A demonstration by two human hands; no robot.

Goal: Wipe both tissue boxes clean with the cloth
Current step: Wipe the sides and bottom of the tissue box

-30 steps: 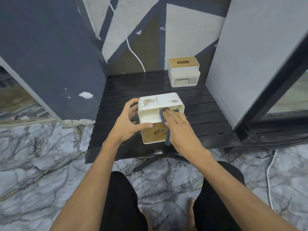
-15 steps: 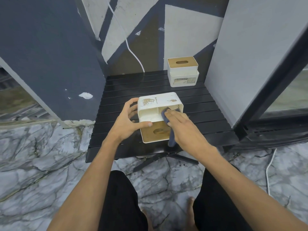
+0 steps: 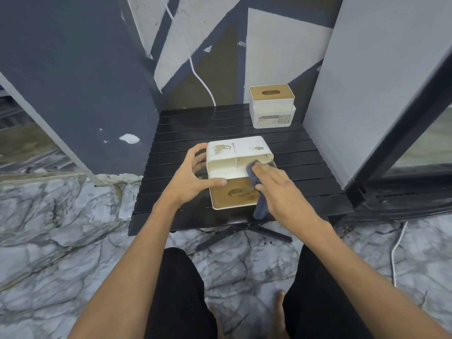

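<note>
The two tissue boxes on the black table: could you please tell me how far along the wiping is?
Nothing looks finished. In hand: the left hand grips the tipped near tissue box, still stained, while the right hand presses the cloth against it. Left: the far tissue box, standing upright and untouched.

On the surface (image 3: 176, 133), the near tissue box (image 3: 238, 152) lies tipped on its side at the front, between the left hand (image 3: 188, 177) and right hand (image 3: 281, 189); the cloth (image 3: 254, 177) lies under the right hand. The second tissue box (image 3: 272, 111) stands behind, at the far right.
</note>
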